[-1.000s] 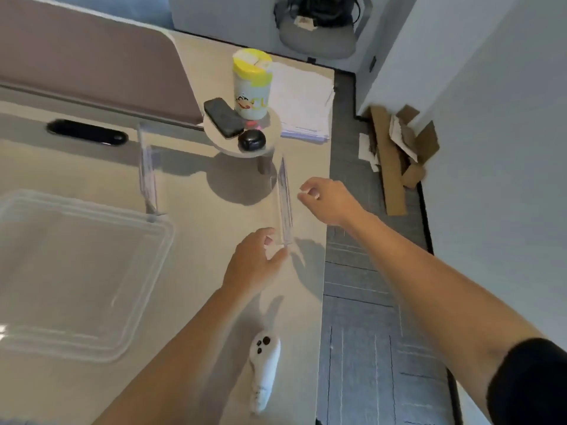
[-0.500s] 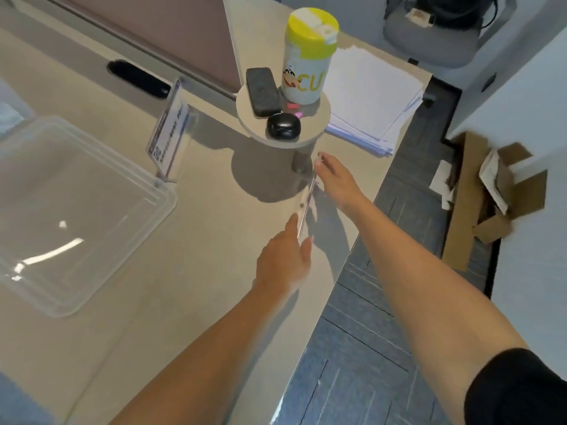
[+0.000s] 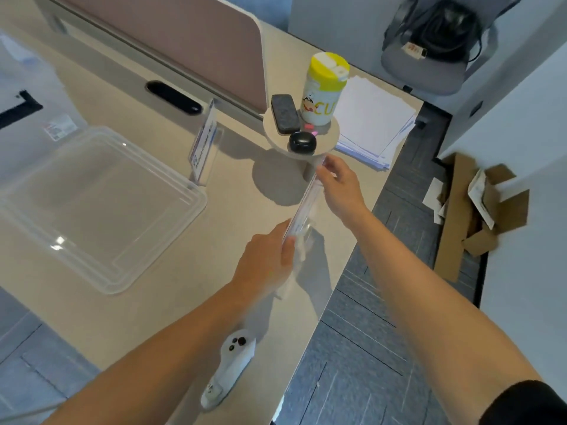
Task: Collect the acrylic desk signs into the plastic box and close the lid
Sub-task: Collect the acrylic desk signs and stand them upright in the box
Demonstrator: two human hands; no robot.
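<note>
Both hands are on the same acrylic desk sign (image 3: 302, 207): left hand (image 3: 267, 262) pinches the near end with thumb and fingers closed on it, right hand (image 3: 340, 188) grips the far end, fingers curled around the top edge. Sign is clear plastic with a printed sheet inside, seen nearly edge-on, so it's just a thin strip near the right edge of the counter (image 3: 159, 305). Can't tell if its base is touching the counter or lifted.

A second acrylic sign (image 3: 204, 142) stands upright further left, just beside the far corner of the plastic lid (image 3: 92, 207), which lies flat on the counter. That one shows small print I can't read.

Right behind the held sign there's a small round stand (image 3: 329, 139) with a yellow-capped canister (image 3: 323, 88), a dark phone (image 3: 284, 113) and a black round case (image 3: 301, 143). Stack of paper (image 3: 374, 121) beside it. White controller (image 3: 228, 372) lies near the front edge, under the left forearm.

The plastic box itself I can't make out for sure, the left side is cut off by the frame.
</note>
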